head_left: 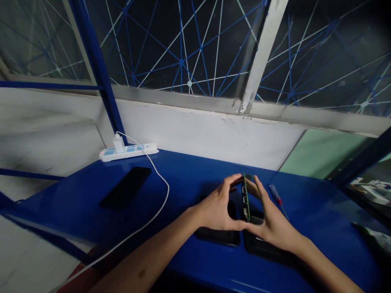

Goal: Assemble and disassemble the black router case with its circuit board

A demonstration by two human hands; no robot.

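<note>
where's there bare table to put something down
Bare blue tabletop shows between the white cable and the left hand, and right of the screwdriver. It's crowded under the left hand and right hand, which hold a circuit board above two black pieces.

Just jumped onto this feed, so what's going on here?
A person's left hand and right hand hold a green-edged circuit board upright on its edge between them, thumbs at its near end, fingers towards the far end. Beneath the hands, a left black piece and a right black piece lie side by side on the blue table, partly hidden. A screwdriver lies off to the right.
</note>
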